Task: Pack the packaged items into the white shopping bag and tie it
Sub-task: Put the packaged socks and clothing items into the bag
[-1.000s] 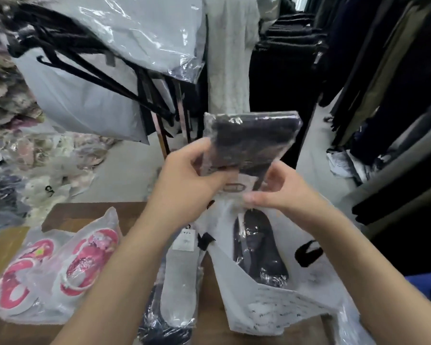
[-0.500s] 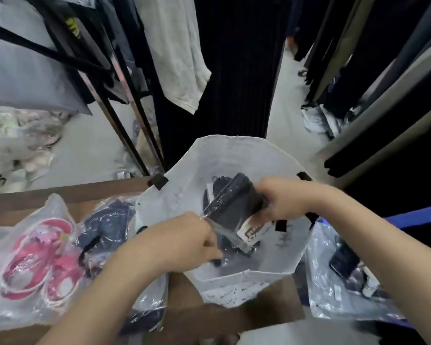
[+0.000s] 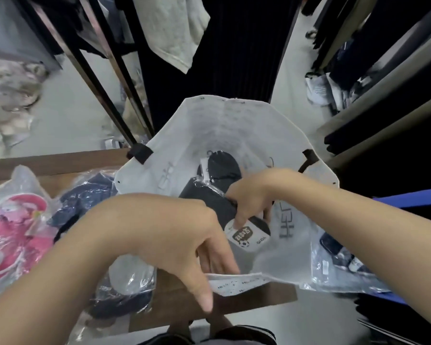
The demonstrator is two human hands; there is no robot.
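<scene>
The white shopping bag (image 3: 224,130) stands open on the wooden table (image 3: 60,163), its black handles at both sides. Inside it, my right hand (image 3: 254,195) grips a clear-wrapped pack of black socks (image 3: 209,202) with a round label. Another black pack (image 3: 224,168) lies deeper in the bag. My left hand (image 3: 184,235) holds the bag's near rim (image 3: 237,282), fingers inside, thumb outside. More packs wait on the table: a pink-and-white pack (image 3: 13,227), a dark navy pack (image 3: 85,197), and a grey-and-black pack (image 3: 127,282).
A clear bag with dark packaged items (image 3: 341,260) lies right of the shopping bag on something blue. Clothes racks with dark garments (image 3: 234,46) stand beyond the table, metal rack legs (image 3: 105,78) to the left. Pale floor shows around them.
The black sock pack went from held high in both hands down into the bag. My left hand let go of it and took the bag's near rim.
</scene>
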